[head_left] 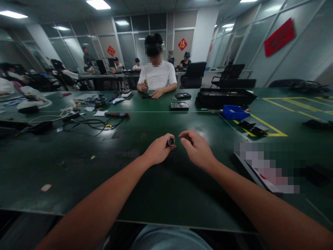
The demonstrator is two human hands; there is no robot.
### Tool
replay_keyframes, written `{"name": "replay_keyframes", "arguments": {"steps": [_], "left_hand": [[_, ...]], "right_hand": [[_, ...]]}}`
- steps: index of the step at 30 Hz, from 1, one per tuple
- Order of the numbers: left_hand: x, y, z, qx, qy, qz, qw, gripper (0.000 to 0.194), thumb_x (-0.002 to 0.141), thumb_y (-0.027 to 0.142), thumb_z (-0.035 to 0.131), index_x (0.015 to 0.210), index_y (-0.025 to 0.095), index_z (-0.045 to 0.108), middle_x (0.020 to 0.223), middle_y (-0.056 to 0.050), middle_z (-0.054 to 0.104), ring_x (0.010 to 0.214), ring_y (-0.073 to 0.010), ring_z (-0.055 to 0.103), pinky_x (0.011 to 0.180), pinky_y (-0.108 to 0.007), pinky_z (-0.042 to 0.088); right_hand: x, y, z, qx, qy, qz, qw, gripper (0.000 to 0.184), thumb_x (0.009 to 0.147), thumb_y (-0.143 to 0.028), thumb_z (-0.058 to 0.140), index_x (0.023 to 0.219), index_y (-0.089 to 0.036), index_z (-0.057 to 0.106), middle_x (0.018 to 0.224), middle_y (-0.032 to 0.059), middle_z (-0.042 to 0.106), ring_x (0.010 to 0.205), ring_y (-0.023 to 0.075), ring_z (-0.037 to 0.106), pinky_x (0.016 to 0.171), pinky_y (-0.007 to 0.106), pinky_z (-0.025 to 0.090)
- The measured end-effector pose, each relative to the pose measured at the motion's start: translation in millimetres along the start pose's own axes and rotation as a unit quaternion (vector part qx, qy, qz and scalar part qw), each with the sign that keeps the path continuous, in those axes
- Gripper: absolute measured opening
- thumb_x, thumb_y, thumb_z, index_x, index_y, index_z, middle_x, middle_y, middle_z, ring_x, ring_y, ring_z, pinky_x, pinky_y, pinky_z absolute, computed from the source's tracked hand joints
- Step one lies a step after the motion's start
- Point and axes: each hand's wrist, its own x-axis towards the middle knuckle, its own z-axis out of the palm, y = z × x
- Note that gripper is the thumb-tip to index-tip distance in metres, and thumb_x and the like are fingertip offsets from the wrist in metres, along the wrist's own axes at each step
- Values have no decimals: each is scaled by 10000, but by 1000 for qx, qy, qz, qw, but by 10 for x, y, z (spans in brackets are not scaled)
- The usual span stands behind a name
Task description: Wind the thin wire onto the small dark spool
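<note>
My left hand is wrapped round a short dark cylinder with a round metal rim, its hollow-looking end turned toward me. Close by on the right, apart from that cylinder, my right hand is curled, thumb below the bent fingers. Something small and dark brown shows in its shadowed hollow, too unclear to name. Both hands are over the green table.
Across the table a person in a white shirt holds a screwdriver. Hard drives lie before them. A blue bin and long black case stand right; a corded tool and cables lie left.
</note>
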Motion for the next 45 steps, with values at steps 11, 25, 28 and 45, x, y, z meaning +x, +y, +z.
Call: {"name": "replay_keyframes", "arguments": {"steps": [11, 25, 28, 45], "left_hand": [[11, -71, -3, -51, 40, -58, 996, 218, 885, 300, 587, 1089, 236, 546, 925, -6, 646, 737, -141, 589, 682, -261, 440], [14, -61, 5, -64, 21, -48, 997, 212, 896, 317, 573, 1091, 238, 546, 917, -1, 648, 711, -129, 582, 649, -253, 419], [16, -64, 3, -63, 25, -49, 996, 230, 896, 323, 575, 1108, 239, 544, 911, 1, 649, 724, -134, 584, 650, -254, 411], [17, -67, -4, -37, 26, -26, 999, 217, 891, 316, 578, 1090, 233, 551, 915, 8, 630, 802, -154, 560, 696, -275, 384]], "right_hand": [[-79, -59, -61, 52, 148, -41, 987, 187, 963, -357, 528, 1071, -227, 608, 774, 6, 671, 631, 152, 597, 602, 308, 460], [-53, -3, -8, 83, 162, -49, 982, 184, 995, -343, 473, 1127, -235, 543, 904, 36, 711, 784, 177, 679, 721, 342, 521], [-56, -3, -13, 79, 161, -51, 982, 186, 994, -349, 474, 1124, -235, 543, 903, 38, 709, 791, 182, 680, 727, 346, 519], [-46, -63, -72, 27, 149, -27, 988, 224, 900, -437, 621, 866, -216, 615, 742, 10, 690, 632, 154, 629, 600, 288, 460]]}}
